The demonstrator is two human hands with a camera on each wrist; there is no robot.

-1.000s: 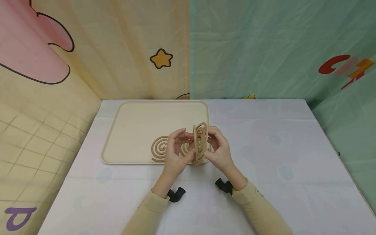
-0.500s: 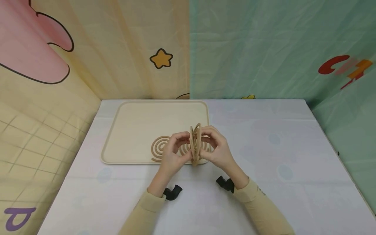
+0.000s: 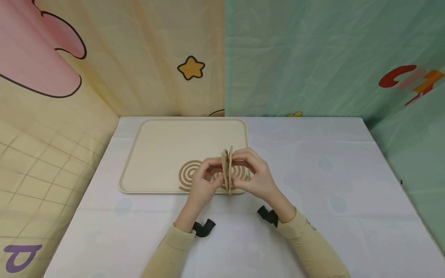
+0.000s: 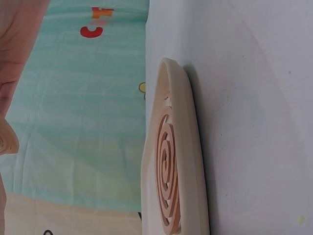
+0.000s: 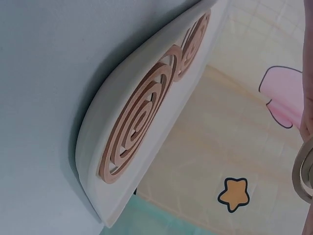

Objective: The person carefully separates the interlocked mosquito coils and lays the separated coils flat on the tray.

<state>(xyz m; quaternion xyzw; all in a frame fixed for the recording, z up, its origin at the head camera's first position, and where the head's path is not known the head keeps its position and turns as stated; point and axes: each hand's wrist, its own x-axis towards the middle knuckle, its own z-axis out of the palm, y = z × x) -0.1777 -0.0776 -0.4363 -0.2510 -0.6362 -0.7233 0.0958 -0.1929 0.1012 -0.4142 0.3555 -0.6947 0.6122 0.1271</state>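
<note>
In the head view, brown mosquito coils [image 3: 226,170] stand nearly edge-on above the tray's front edge, held between both hands. My left hand [image 3: 204,180] pinches their left side, thumb below and fingers above. From the right, my right hand [image 3: 255,173] grips them in the same way. A narrow gap shows between the thin spiral layers. One flat mosquito coil [image 3: 187,174] lies on the tray, partly behind the left hand. Another flat coil [image 5: 139,125] lies to its right, partly covered by the hands in the head view. Only an edge of the held coils [image 4: 7,139] enters the left wrist view.
The cream tray [image 3: 167,146] has a low raised rim and sits at the back left of the white-covered table [image 3: 313,185]. Printed curtains [image 3: 278,58] rise behind the table. Black wrist mounts [image 3: 204,227] stick out near both sleeves.
The held coils have shifted slightly left and turned from showing their spiral faces to nearly edge-on. Both hands moved a little left with them. The coils on the tray have not moved.
</note>
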